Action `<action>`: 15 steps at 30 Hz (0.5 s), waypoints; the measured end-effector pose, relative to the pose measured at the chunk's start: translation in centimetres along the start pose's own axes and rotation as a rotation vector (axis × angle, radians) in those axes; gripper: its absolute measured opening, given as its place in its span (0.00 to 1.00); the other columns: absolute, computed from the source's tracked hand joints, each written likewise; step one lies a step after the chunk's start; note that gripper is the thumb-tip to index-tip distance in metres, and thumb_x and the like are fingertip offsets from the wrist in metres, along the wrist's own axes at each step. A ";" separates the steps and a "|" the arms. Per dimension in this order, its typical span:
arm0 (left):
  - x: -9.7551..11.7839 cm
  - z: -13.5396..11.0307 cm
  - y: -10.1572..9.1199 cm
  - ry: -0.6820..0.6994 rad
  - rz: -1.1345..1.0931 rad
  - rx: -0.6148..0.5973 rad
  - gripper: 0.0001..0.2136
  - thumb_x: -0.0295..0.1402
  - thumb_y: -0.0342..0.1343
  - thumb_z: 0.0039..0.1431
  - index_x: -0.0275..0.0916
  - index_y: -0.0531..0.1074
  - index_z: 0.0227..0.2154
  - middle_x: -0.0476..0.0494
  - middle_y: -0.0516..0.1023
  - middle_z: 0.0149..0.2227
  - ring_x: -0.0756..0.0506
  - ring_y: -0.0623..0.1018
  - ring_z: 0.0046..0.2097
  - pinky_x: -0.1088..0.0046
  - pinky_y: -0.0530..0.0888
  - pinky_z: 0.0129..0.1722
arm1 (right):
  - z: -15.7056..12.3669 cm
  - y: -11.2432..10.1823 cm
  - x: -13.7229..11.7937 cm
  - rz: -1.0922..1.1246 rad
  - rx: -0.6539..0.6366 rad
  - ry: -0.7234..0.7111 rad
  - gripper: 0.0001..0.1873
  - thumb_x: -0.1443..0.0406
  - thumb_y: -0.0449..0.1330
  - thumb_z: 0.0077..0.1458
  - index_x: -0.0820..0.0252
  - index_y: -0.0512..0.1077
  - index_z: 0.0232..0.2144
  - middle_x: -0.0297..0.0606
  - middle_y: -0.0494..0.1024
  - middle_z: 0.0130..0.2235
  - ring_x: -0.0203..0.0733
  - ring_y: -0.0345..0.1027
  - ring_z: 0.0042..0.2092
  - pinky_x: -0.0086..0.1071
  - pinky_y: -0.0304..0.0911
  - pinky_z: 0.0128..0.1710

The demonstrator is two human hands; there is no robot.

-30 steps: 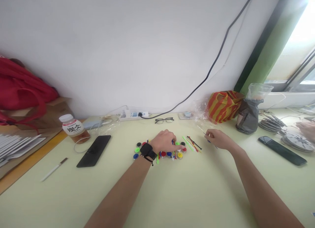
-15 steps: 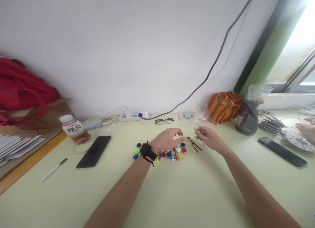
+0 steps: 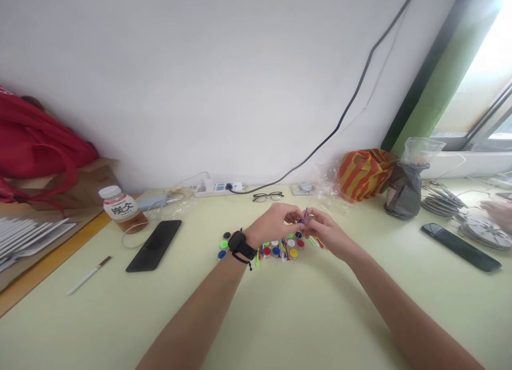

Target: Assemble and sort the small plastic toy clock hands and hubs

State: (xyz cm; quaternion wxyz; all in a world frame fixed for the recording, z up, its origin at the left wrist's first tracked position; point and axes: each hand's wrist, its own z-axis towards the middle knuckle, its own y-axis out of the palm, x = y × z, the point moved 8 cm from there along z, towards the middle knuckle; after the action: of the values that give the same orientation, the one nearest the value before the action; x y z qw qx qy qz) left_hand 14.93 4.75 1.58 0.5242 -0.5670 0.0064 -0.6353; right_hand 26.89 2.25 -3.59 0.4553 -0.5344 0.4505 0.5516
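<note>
My left hand (image 3: pixel 276 220), a black watch on its wrist, meets my right hand (image 3: pixel 330 235) above a cluster of small colourful parts. A thin blue-purple plastic stick (image 3: pixel 306 212) stands upright, pinched between the fingertips of both hands; its lower end is hidden by the fingers. Below them lie several small round discs, among them a yellow disc (image 3: pixel 293 253), a red disc (image 3: pixel 266 251) and a blue disc (image 3: pixel 222 255). Thin coloured plastic sticks (image 3: pixel 283 247) lie among the discs, and more loose sticks (image 3: pixel 316 242) rest under my right hand. The left hand and wrist cover part of the cluster.
Behind my hands lie eyeglasses (image 3: pixel 267 196) and a power strip (image 3: pixel 220 187). A phone (image 3: pixel 154 246), bottle (image 3: pixel 123 210) and white pen (image 3: pixel 88 275) lie left. On the right are another phone (image 3: pixel 460 246), a striped bag (image 3: pixel 366 173), stacked grey discs (image 3: pixel 442 202) and another person's hand (image 3: pixel 498 214).
My right hand has moved left with the thin stick and now meets my left hand. The left fingers, apart before, have closed in at the stick.
</note>
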 end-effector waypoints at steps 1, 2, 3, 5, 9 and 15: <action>-0.1 0.0 0.1 -0.008 0.002 -0.009 0.05 0.33 0.61 0.61 0.39 0.78 0.38 0.45 0.82 0.37 0.46 0.80 0.39 0.70 0.76 0.43 | 0.0 0.1 -0.1 -0.015 -0.005 -0.001 0.10 0.60 0.62 0.52 0.55 0.65 0.32 0.30 0.70 0.29 0.38 0.67 0.32 0.33 0.65 0.37; -0.2 -0.1 0.2 -0.014 -0.005 -0.020 0.05 0.33 0.61 0.60 0.39 0.78 0.37 0.45 0.82 0.37 0.46 0.80 0.38 0.70 0.76 0.43 | -0.1 0.2 -0.1 -0.045 -0.009 -0.001 0.09 0.61 0.61 0.52 0.55 0.64 0.32 0.29 0.69 0.29 0.37 0.66 0.32 0.33 0.65 0.36; -0.2 -0.1 0.4 -0.020 -0.019 -0.032 0.05 0.33 0.61 0.60 0.38 0.78 0.37 0.44 0.82 0.36 0.46 0.80 0.38 0.71 0.76 0.42 | -0.2 0.3 -0.2 -0.087 -0.016 0.005 0.08 0.61 0.59 0.52 0.55 0.64 0.32 0.29 0.68 0.28 0.36 0.65 0.31 0.32 0.64 0.34; -0.4 -0.2 0.7 -0.037 -0.045 -0.052 0.05 0.34 0.61 0.60 0.37 0.77 0.36 0.44 0.82 0.35 0.47 0.80 0.36 0.72 0.76 0.40 | -0.4 0.3 0.1 -0.194 -0.024 0.035 0.06 0.60 0.56 0.54 0.55 0.64 0.34 0.28 0.66 0.27 0.35 0.61 0.28 0.29 0.60 0.29; -0.8 -0.5 2.0 -0.092 -0.019 -0.106 0.07 0.34 0.63 0.57 0.37 0.74 0.29 0.47 0.80 0.29 0.48 0.79 0.32 0.74 0.73 0.32 | -0.1 -1.2 1.0 -0.486 0.049 0.058 0.10 0.61 0.51 0.56 0.55 0.67 0.40 0.28 0.66 0.26 0.35 0.57 0.25 0.28 0.54 0.25; -0.9 -0.5 5.5 -0.045 0.111 -0.304 0.05 0.33 0.68 0.50 0.39 0.81 0.30 0.48 0.82 0.30 0.46 0.79 0.34 0.72 0.72 0.35 | 0.9 -2.8 2.6 -0.813 0.052 -0.012 0.13 0.65 0.56 0.51 0.56 0.75 0.39 0.34 0.75 0.28 0.40 0.66 0.30 0.32 0.59 0.30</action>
State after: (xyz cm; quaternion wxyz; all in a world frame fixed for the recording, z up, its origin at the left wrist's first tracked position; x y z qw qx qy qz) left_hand 17.98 2.54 -2.54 0.4666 -0.6527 0.1221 -0.5843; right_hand 29.44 3.69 -6.17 0.6522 -0.6539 0.2139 0.3183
